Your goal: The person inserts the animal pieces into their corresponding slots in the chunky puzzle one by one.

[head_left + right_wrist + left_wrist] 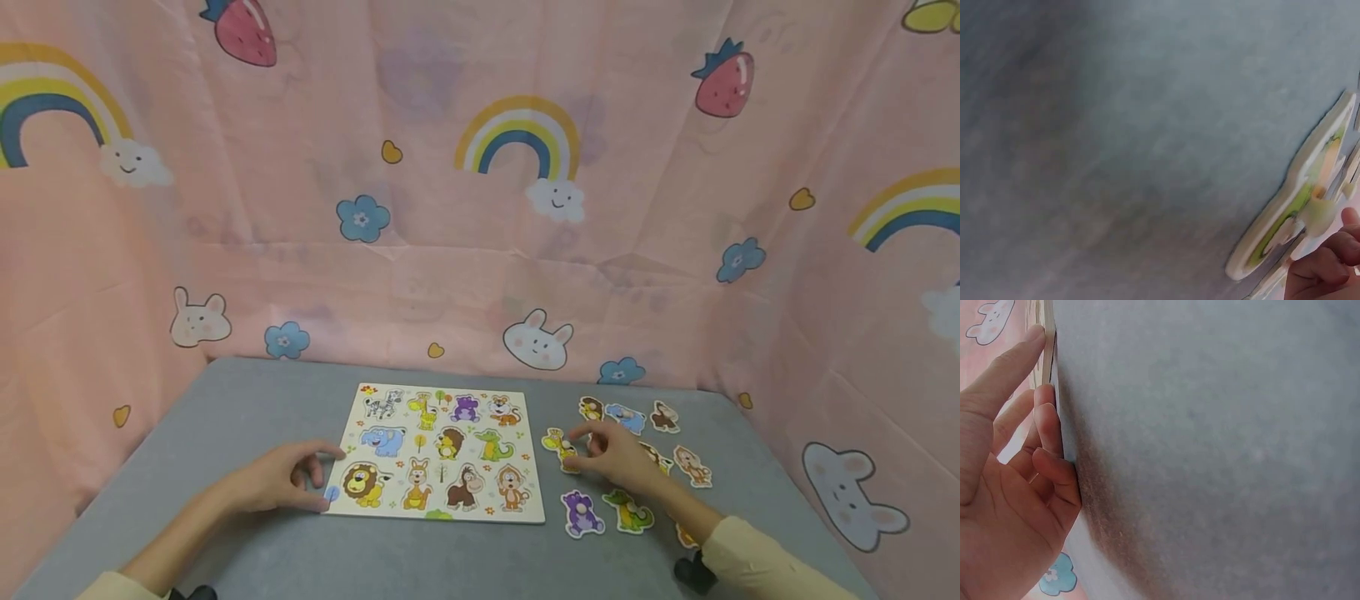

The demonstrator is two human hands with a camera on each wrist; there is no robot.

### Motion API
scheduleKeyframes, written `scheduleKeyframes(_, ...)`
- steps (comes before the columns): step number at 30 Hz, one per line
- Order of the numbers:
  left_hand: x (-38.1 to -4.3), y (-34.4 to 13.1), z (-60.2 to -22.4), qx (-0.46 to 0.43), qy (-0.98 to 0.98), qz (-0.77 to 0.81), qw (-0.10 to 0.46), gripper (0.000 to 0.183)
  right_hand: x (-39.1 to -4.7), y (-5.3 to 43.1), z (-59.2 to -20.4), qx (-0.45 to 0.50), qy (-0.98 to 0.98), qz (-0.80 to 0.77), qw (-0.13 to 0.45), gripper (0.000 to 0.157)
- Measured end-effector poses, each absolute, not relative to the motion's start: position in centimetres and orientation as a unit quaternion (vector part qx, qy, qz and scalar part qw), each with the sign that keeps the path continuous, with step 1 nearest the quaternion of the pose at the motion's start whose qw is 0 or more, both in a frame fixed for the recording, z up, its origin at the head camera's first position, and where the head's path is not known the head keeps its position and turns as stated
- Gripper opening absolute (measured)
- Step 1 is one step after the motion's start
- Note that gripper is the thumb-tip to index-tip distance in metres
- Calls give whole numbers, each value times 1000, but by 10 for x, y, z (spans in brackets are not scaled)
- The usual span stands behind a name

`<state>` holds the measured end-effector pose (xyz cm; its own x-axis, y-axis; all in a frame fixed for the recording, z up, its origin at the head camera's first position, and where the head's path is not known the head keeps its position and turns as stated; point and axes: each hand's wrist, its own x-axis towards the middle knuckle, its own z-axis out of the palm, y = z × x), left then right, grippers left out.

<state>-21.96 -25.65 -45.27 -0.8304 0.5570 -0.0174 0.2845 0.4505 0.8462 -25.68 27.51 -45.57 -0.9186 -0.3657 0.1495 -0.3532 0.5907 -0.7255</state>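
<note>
A pale puzzle board [441,454] printed with several cartoon animals lies flat on the table. Along its left edge, near the front corner, my left hand [281,477] touches with thumb and index finger; the left wrist view shows the other fingers loosely bent beside the board's wooden edge [1042,362]. To the right of the board, my right hand [618,458] hovers over a giraffe piece [557,448], thumb and index finger spread apart about its right side. A crocodile piece [628,512] with a round knob [1318,217] lies below that hand, beside a purple hippo piece [581,512].
Behind the right hand lie hedgehog [591,408], elephant [626,418] and gorilla [664,417] pieces. A monkey piece [692,467] lies farther right, and the right forearm partly covers another piece. Grey cloth covers the table [255,408]; a pink patterned curtain [420,292] surrounds it.
</note>
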Motion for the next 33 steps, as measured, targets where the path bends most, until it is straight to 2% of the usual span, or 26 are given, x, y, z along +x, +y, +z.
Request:
scheduleKeyframes(8,-219,-256,-452,250,843,454,146,63,-256,270,-457,-201,897,-393,-15,33)
scheduleKeyframes(19,-220,-256,-453,249,839,461,150,63,-261,263,-457,-192,911,-363,-44,9)
scheduleKeyframes(33,-220,-256,-452,246,844,452,150,63,-262,261,-457,-171,908,-379,-47,5)
